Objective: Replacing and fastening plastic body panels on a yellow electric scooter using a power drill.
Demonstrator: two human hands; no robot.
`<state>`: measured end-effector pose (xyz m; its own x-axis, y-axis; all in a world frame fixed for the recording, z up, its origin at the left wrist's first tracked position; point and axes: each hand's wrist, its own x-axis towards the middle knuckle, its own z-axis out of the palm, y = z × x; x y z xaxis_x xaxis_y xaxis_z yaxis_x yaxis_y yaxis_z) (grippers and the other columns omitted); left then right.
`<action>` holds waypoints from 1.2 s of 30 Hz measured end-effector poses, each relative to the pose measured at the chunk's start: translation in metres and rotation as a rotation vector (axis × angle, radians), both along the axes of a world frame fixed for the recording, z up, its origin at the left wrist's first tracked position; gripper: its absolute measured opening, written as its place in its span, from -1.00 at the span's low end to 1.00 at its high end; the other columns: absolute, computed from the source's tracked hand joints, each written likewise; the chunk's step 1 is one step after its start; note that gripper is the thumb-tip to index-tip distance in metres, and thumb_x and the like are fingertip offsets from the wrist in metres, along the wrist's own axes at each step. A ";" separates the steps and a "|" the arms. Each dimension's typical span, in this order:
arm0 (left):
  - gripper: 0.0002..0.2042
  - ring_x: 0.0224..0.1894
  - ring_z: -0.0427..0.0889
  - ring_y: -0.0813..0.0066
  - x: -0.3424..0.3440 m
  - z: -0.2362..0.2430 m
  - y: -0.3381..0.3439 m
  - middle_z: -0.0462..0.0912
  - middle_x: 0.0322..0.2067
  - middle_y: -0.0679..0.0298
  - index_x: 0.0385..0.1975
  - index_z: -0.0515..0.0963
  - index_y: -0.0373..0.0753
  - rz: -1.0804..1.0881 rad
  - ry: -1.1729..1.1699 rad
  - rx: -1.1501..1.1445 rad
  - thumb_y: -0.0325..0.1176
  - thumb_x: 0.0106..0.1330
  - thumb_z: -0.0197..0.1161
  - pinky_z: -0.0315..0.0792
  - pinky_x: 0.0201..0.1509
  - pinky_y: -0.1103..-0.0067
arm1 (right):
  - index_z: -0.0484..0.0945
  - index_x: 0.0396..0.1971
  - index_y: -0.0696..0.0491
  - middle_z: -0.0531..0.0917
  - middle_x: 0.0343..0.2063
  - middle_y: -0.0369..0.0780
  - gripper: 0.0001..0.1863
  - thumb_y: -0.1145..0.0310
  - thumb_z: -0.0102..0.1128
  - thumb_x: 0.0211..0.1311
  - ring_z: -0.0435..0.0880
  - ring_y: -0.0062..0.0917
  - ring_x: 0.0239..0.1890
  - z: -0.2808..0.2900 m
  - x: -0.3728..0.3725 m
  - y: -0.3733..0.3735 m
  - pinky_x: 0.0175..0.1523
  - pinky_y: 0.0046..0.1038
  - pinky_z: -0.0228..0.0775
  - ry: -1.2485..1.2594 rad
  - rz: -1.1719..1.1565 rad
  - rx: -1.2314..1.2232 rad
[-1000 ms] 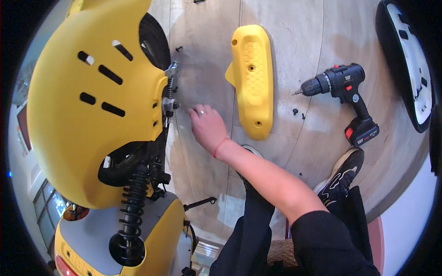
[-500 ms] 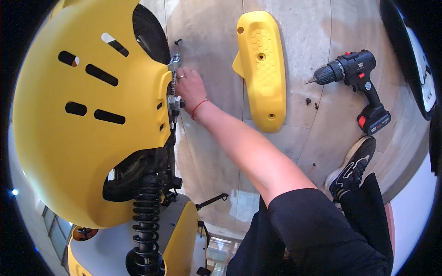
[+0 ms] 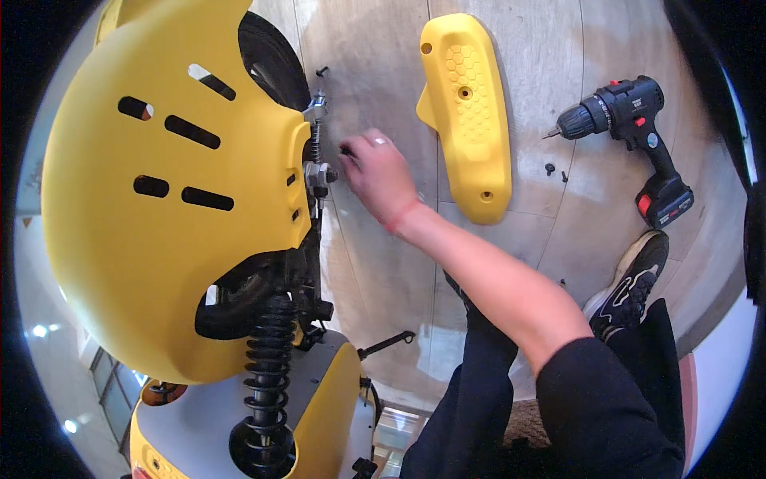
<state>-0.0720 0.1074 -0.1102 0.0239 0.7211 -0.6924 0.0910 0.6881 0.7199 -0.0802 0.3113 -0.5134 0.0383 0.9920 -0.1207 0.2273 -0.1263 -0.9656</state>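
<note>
My right hand [image 3: 381, 177] is over the floor, just right of a yellow scooter's bare wheel hardware. Its thumb and fingers are pinched around a small dark piece [image 3: 346, 150], blurred by motion, possibly a bolt. Nearest to the hand are a metal spring [image 3: 316, 142] and an axle nut [image 3: 321, 175] beside the scooter's yellow fender [image 3: 152, 255]. The hand is apart from both. A yellow honeycomb-patterned cover [image 3: 469, 128] with holes lies on the floor to the right of the hand. My left hand is out of view.
A black cordless drill [image 3: 630, 120] lies at the right, its bit toward the yellow cover. Between them are loose black screws [image 3: 550, 169]. Another black bolt [image 3: 321, 71] is near the tyre [image 3: 275, 60]. A black coil shock absorber [image 3: 267, 367] and a shoe [image 3: 629, 283] are nearer me.
My right hand has drawn back from the spring and axle hardware, moving right and slightly toward me, with a small dark piece now showing at its fingertips. The whole view has shifted slightly.
</note>
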 end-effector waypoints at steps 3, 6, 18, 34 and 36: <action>-0.64 -0.14 0.53 0.04 -0.002 0.000 -0.008 0.58 -0.24 -0.04 -0.29 0.48 -0.37 -0.026 -0.022 0.059 -0.14 0.38 -0.09 0.33 0.01 0.16 | 0.52 -0.31 0.14 0.55 -0.38 -0.11 -0.84 0.46 0.19 0.07 0.58 -0.27 -0.38 0.057 0.033 -0.019 -0.26 -0.35 0.44 0.300 -0.097 -0.166; -0.64 -0.14 0.53 0.04 -0.002 0.004 -0.009 0.58 -0.23 -0.05 -0.29 0.48 -0.36 -0.076 -0.023 0.032 -0.14 0.38 -0.08 0.33 0.00 0.16 | 0.50 -0.24 0.15 0.59 -0.42 -0.12 -0.81 0.48 0.17 0.11 0.59 -0.36 -0.49 0.102 0.052 -0.027 -0.33 -0.43 0.44 0.428 -0.113 -0.278; -0.65 -0.12 0.52 0.05 -0.001 0.001 -0.011 0.57 -0.21 -0.05 -0.26 0.48 -0.36 -0.080 -0.045 0.057 -0.17 0.35 -0.08 0.33 0.01 0.17 | 0.54 -0.19 0.16 0.57 -0.28 -0.19 -0.81 0.53 0.16 0.18 0.59 -0.57 -0.29 0.135 0.044 -0.015 -0.19 -0.57 0.43 0.730 -0.196 -0.262; -0.66 -0.11 0.52 0.06 -0.003 0.002 -0.009 0.57 -0.20 -0.04 -0.24 0.47 -0.36 -0.098 -0.047 0.049 -0.18 0.35 -0.09 0.34 0.00 0.18 | 0.57 -0.29 0.16 0.58 -0.31 -0.18 -0.84 0.60 0.25 0.08 0.53 -0.60 -0.45 0.141 0.032 -0.018 -0.36 -0.60 0.37 0.620 -0.314 -0.124; -0.66 -0.11 0.51 0.06 -0.003 0.002 -0.011 0.57 -0.20 -0.04 -0.23 0.47 -0.36 -0.093 -0.046 0.055 -0.18 0.35 -0.09 0.34 0.00 0.18 | 0.57 -0.30 0.16 0.59 -0.31 -0.18 -0.83 0.60 0.26 0.07 0.53 -0.60 -0.46 0.140 0.032 -0.019 -0.36 -0.60 0.38 0.604 -0.304 -0.124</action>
<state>-0.0755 0.0968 -0.1080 0.1238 0.7513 -0.6483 0.1184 0.6374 0.7614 -0.0481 0.2922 -0.3731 0.2031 0.9252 -0.3204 -0.4091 -0.2172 -0.8863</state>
